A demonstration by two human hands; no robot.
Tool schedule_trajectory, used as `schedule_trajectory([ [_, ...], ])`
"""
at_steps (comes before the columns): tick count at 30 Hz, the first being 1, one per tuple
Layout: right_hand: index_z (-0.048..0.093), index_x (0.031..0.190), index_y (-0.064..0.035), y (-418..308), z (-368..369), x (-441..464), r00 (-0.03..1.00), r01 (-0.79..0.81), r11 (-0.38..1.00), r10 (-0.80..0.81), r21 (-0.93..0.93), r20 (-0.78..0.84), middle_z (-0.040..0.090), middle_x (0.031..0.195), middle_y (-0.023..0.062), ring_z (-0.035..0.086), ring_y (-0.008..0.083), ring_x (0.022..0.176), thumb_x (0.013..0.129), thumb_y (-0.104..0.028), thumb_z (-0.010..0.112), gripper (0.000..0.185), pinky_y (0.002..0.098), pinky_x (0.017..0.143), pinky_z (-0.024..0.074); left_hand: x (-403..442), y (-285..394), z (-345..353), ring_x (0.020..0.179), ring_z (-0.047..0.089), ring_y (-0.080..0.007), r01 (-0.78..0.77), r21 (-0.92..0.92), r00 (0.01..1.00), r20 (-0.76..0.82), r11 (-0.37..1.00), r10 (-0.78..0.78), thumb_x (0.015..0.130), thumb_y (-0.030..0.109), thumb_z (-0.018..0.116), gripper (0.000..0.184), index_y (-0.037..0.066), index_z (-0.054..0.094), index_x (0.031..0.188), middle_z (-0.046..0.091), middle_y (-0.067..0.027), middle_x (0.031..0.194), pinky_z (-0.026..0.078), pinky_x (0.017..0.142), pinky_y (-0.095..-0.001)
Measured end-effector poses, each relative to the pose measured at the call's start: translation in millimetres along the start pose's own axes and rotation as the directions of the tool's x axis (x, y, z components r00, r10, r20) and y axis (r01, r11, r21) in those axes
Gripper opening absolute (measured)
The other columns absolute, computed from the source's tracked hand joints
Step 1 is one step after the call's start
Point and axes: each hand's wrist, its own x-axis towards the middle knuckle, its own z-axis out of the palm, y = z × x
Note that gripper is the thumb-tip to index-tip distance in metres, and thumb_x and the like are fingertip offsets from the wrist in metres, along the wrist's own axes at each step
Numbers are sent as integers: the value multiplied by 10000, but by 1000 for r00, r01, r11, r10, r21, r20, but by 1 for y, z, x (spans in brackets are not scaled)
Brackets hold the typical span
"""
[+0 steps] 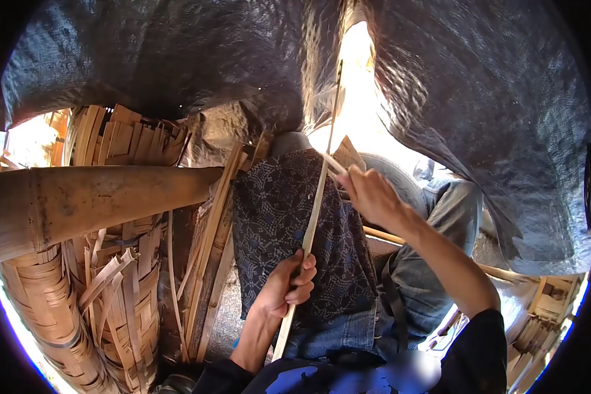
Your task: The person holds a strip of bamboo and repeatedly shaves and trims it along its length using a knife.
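A long, thin bamboo strip (316,213) runs up from my lap, bending slightly toward the bright gap at the top. My left hand (290,285) is closed around its lower part. Higher up, my right hand (374,200) is closed on a narrow, pale, blade-like tool (335,164) that meets or crosses the strip; glare and blur hide its exact kind. Beside it a flat tan wedge-shaped piece (350,153) sticks up. A dark patterned cloth (269,217) covers my leg under the strip.
A thick bamboo pole (98,203) juts in from the left. Woven bamboo baskets (43,308) stand below it, with loose split strips (115,279) beside them. Upright bamboo slats (210,249) are left of my leg. Dark plastic sheeting (486,85) hangs overhead.
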Motion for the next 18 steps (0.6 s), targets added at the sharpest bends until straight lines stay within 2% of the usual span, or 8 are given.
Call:
schedule_trajectory([
  [2, 469, 747, -6, 4, -10, 14, 998, 34, 999, -35, -13, -49, 448, 455, 80, 474, 155, 366, 973, -267, 423, 348, 325, 340, 342, 0, 0, -6, 346, 180, -31, -6, -54, 999, 47, 999, 9, 996, 340, 282, 309, 121, 437, 842, 262, 68, 541, 153, 306, -197],
  [5, 490, 769, -26, -14, -34, 10, 993, -92, 978, 104, 189, -53, 458, 501, 82, 456, 156, 414, 988, -295, 365, 369, 335, 410, 352, -3, 2, 9, 389, 217, -38, -33, 15, 999, -38, 999, 34, 1000, 339, 288, 333, 72, 475, 931, 288, 52, 580, 170, 335, -192],
  [6, 480, 768, -25, -16, -30, 0, 980, 19, 967, 33, 254, -198, 443, 522, 82, 418, 175, 437, 992, -319, 333, 399, 348, 458, 355, -2, 3, 8, 389, 217, -38, -45, 3, 998, -42, 999, 45, 1000, 339, 288, 333, 72, 475, 931, 288, 52, 580, 170, 335, -192],
  [9, 483, 779, 6, -9, -18, -31, 984, 137, 891, -72, 433, -164, 410, 454, 58, 405, 170, 356, 983, -258, 372, 352, 365, 388, 317, 0, 7, 11, 419, 245, -39, -41, -3, 999, -13, 999, 41, 994, 333, 304, 313, 76, 477, 945, 313, 52, 592, 185, 361, -190],
  [10, 483, 779, 6, -14, -18, -42, 984, 140, 891, -75, 432, -164, 410, 454, 58, 405, 170, 356, 983, -258, 372, 352, 365, 388, 317, 0, 7, 14, 432, 253, -39, -59, 63, 997, -47, 996, 62, 994, 328, 310, 311, 72, 481, 945, 313, 55, 601, 185, 373, -192],
  [12, 489, 745, -8, -24, -22, -63, 981, -147, 917, 89, 372, 170, 437, 473, 103, 439, 251, 367, 974, -263, 393, 356, 384, 407, 339, 1, 6, 17, 444, 260, -38, -69, 141, 994, -75, 988, 81, 995, 322, 315, 310, 68, 485, 945, 313, 57, 610, 186, 385, -194],
  [16, 455, 674, -9, -27, -4, -74, 988, 110, 949, -138, 294, 74, 429, 483, 154, 450, 327, 407, 955, -270, 438, 384, 414, 412, 335, 3, 0, 19, 457, 277, -31, -156, 407, 969, -114, 900, 219, 996, 315, 332, 301, 63, 491, 956, 317, 59, 614, 194, 392, -197],
  [18, 472, 678, -8, -31, 0, -76, 991, 86, 967, -107, 241, 75, 463, 497, 166, 482, 352, 435, 938, -264, 476, 365, 420, 421, 358, 3, -1, 22, 460, 283, -30, -156, 485, 958, -138, 861, 251, 997, 316, 332, 302, 61, 491, 960, 325, 58, 615, 199, 393, -199],
])
